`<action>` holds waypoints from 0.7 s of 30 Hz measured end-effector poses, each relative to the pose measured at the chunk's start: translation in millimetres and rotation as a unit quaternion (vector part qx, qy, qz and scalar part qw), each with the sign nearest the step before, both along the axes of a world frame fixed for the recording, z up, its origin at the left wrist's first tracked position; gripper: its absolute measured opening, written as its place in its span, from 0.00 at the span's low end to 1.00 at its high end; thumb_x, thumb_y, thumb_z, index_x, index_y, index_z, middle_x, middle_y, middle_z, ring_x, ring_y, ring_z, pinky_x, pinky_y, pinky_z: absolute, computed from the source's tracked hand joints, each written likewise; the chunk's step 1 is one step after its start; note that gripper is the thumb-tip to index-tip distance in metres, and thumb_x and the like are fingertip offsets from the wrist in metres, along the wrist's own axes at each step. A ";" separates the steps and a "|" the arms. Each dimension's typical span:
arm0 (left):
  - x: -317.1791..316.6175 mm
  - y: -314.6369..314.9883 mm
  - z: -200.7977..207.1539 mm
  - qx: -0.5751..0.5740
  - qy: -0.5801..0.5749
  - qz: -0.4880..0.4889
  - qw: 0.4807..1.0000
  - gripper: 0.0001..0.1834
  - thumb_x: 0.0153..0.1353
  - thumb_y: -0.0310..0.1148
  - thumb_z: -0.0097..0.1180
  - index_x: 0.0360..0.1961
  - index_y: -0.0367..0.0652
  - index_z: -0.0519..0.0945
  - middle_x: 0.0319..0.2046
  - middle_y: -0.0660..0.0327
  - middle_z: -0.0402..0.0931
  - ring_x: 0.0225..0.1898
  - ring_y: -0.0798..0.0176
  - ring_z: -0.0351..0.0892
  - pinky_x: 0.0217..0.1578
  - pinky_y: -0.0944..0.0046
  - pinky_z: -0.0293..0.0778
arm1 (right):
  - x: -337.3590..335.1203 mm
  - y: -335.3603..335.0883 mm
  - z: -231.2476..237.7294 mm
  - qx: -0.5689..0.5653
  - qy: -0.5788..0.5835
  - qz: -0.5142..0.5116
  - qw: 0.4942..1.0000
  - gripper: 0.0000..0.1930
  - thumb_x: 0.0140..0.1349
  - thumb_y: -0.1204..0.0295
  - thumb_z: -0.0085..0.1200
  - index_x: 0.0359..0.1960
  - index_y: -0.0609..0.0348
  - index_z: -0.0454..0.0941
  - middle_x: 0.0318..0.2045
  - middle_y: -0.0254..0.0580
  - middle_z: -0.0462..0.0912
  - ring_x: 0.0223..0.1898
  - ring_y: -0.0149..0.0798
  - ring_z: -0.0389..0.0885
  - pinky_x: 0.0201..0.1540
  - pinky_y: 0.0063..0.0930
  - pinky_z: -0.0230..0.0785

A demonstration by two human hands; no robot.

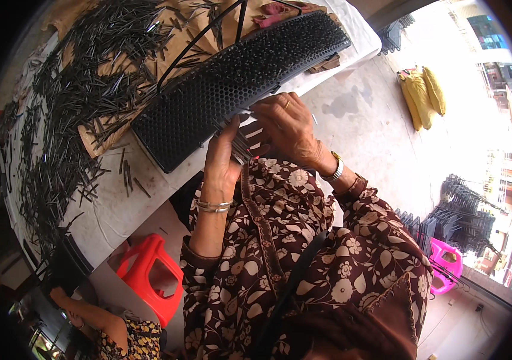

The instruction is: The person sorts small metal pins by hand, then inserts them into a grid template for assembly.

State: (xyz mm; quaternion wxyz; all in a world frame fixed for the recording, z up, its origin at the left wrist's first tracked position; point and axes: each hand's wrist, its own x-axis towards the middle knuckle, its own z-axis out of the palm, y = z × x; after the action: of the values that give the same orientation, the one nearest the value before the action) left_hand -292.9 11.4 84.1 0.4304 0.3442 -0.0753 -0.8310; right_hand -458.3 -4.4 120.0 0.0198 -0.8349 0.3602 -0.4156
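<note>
A long black panel [190, 114] full of small round holes lies aslant at the table's edge. Short black pieces stand thickly in its far right half, while the holes of the near left part show. Just off its near edge, my left hand [219, 159] is closed around a small bundle of thin black strips [241, 146]. My right hand [289, 127] is beside it, fingers bent and pinched toward the strips and the panel's edge. What its fingertips hold is hidden. A ring and a wristwatch are on the right hand, bangles on the left wrist.
Loose black strips [76, 102] are heaped across the table's left on brown paper [103, 141]. A red stool [153, 276] and another person's arm [97, 318] are at lower left. Yellow sacks [424, 99], a pink stool [445, 264] and stacked black racks [463, 216] stand right.
</note>
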 end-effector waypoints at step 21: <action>-6.0 12.3 0.1 0.009 -0.083 0.056 0.995 0.12 0.64 0.34 0.58 0.44 0.38 0.78 0.31 0.56 0.80 0.23 0.71 0.71 0.16 0.75 0.60 | 0.1 -41.0 -29.8 0.105 0.033 -0.200 0.974 0.10 0.55 0.65 0.61 0.38 0.50 0.83 0.33 0.44 0.75 0.32 0.47 0.76 0.33 0.38 0.68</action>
State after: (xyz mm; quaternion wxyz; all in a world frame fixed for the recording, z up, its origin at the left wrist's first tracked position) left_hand -299.0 23.7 84.2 0.4656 0.4191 -0.0838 -0.7750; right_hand -458.2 -45.4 90.2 0.0122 -0.7529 0.5617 -0.3427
